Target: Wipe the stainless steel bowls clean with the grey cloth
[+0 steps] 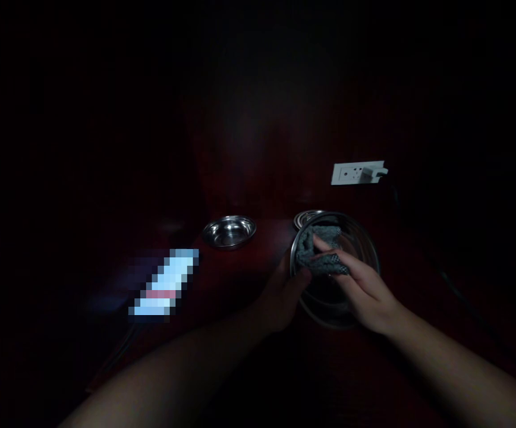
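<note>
Dim, home-like room (steel bowl, cloth, wall socket).

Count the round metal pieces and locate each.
3 visible: a dish at left, the bowl in the left hand, a ringed piece behind the bowl; more may be hidden.

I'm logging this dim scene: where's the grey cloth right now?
In the head view, right of centre, the grey cloth is in the right hand, against the metal bowl, beside the left hand at its rim.

Dim light, dark red tabletop
</note>
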Action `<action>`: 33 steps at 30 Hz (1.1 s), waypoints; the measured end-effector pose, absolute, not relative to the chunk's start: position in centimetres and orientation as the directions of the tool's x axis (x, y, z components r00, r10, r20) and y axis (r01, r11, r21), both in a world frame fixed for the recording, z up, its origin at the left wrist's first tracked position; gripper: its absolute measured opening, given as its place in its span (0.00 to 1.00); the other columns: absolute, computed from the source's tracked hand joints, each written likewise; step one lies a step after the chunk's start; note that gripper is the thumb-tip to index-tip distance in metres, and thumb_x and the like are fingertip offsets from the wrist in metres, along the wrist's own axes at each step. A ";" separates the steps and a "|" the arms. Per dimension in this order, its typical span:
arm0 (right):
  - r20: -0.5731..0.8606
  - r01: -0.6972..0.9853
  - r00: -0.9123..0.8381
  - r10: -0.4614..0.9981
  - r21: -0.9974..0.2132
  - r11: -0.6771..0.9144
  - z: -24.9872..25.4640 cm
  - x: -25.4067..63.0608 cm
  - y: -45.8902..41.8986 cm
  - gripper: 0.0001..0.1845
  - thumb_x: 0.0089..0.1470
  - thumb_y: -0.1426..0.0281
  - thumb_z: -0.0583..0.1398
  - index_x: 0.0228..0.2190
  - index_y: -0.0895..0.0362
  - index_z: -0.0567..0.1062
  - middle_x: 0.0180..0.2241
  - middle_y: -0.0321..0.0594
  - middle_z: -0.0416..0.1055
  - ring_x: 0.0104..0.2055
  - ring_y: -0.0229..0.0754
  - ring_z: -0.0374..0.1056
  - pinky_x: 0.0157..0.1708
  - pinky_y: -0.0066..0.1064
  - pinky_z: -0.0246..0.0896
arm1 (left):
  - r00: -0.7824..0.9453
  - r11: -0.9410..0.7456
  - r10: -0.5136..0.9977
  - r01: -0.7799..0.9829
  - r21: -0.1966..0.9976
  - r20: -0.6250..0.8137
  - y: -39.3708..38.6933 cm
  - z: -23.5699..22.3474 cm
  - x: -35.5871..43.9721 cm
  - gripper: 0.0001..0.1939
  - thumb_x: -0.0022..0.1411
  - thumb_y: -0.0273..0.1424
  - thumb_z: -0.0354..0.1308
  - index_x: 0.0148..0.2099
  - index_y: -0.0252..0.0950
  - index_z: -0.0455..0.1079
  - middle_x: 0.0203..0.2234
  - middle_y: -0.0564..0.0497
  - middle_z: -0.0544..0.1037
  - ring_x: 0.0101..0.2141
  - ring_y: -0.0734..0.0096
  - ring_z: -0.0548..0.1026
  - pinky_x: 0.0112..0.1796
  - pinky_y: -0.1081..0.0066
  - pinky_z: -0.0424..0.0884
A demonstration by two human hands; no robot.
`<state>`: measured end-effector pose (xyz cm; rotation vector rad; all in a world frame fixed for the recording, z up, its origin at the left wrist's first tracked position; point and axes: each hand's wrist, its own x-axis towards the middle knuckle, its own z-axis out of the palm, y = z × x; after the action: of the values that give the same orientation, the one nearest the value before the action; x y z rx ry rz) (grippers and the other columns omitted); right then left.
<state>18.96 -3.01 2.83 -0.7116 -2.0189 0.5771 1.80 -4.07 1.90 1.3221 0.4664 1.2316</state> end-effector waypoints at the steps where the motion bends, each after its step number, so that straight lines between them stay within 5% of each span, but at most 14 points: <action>1: 0.576 0.245 -0.467 0.671 -0.645 0.724 2.8 19.0 -3.0 0.25 0.62 0.66 0.49 0.60 0.51 0.57 0.62 0.40 0.54 0.64 0.46 0.50 0.63 0.45 0.42 | 0.346 -0.208 0.868 -0.395 0.895 0.355 -4.0 1.7 1.8 0.28 0.61 0.42 0.53 0.61 0.39 0.57 0.57 0.43 0.66 0.57 0.54 0.63 0.56 0.58 0.59; 6: 0.459 0.220 -0.592 0.663 -0.699 0.680 3.3 19.0 -3.4 0.18 0.61 0.64 0.49 0.49 0.54 0.69 0.47 0.44 0.71 0.50 0.46 0.67 0.52 0.41 0.61 | 0.284 -0.221 0.904 -0.328 0.919 0.319 -3.7 1.0 1.8 0.25 0.61 0.45 0.51 0.54 0.35 0.64 0.51 0.43 0.72 0.53 0.57 0.68 0.54 0.59 0.61; 10: 0.408 0.201 -0.673 0.617 -0.703 0.683 3.8 19.0 -3.6 0.13 0.61 0.64 0.49 0.33 0.55 0.70 0.30 0.39 0.70 0.33 0.40 0.67 0.37 0.32 0.66 | 0.223 -0.221 0.929 -0.306 0.926 0.296 -3.4 0.7 1.8 0.25 0.61 0.45 0.52 0.52 0.32 0.65 0.47 0.42 0.74 0.47 0.58 0.71 0.49 0.61 0.65; 19: 0.313 0.357 -0.658 0.685 -0.671 0.650 4.1 19.1 -3.1 0.15 0.61 0.63 0.49 0.30 0.56 0.70 0.28 0.38 0.70 0.30 0.39 0.65 0.32 0.31 0.63 | 0.091 -0.263 0.950 -0.286 0.921 0.299 -3.0 0.9 1.5 0.24 0.61 0.43 0.52 0.55 0.35 0.62 0.49 0.43 0.72 0.49 0.58 0.70 0.48 0.62 0.65; 24: 0.270 0.586 -0.560 0.783 -0.539 0.605 4.2 19.1 -2.7 0.15 0.60 0.65 0.49 0.28 0.55 0.71 0.24 0.37 0.71 0.27 0.40 0.68 0.30 0.33 0.65 | 0.076 -0.272 0.952 -0.243 0.931 0.298 -2.9 1.4 1.4 0.24 0.61 0.41 0.53 0.56 0.36 0.60 0.50 0.44 0.72 0.49 0.59 0.70 0.48 0.62 0.65; 27: 0.336 0.692 -0.449 0.828 -0.455 0.561 3.2 19.3 -2.1 0.14 0.59 0.65 0.50 0.37 0.54 0.74 0.35 0.42 0.76 0.38 0.47 0.73 0.40 0.41 0.68 | 0.081 -0.251 0.955 -0.299 0.921 0.286 -2.7 1.4 1.5 0.23 0.61 0.40 0.53 0.56 0.36 0.60 0.50 0.44 0.72 0.49 0.59 0.70 0.48 0.62 0.65; 29: 0.403 0.729 -0.397 0.825 -0.407 0.550 2.3 19.5 -1.7 0.17 0.58 0.66 0.52 0.45 0.57 0.73 0.50 0.48 0.71 0.54 0.53 0.65 0.54 0.49 0.59 | 0.099 -0.220 0.959 -0.332 0.917 0.266 -2.6 1.3 1.7 0.23 0.60 0.40 0.53 0.56 0.36 0.61 0.49 0.44 0.72 0.49 0.59 0.70 0.48 0.62 0.65; 33: 0.426 0.750 -0.393 0.815 -0.364 0.552 1.4 19.4 -1.2 0.23 0.57 0.68 0.51 0.53 0.63 0.67 0.57 0.55 0.61 0.62 0.54 0.54 0.61 0.53 0.48 | 0.146 -0.170 0.959 -0.392 0.904 0.244 -2.4 0.8 1.8 0.24 0.59 0.38 0.55 0.56 0.36 0.61 0.50 0.43 0.73 0.49 0.58 0.71 0.50 0.60 0.65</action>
<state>19.41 -1.20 1.41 -1.2558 -2.2240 0.1507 1.83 -2.36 0.84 1.1499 0.6756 1.3731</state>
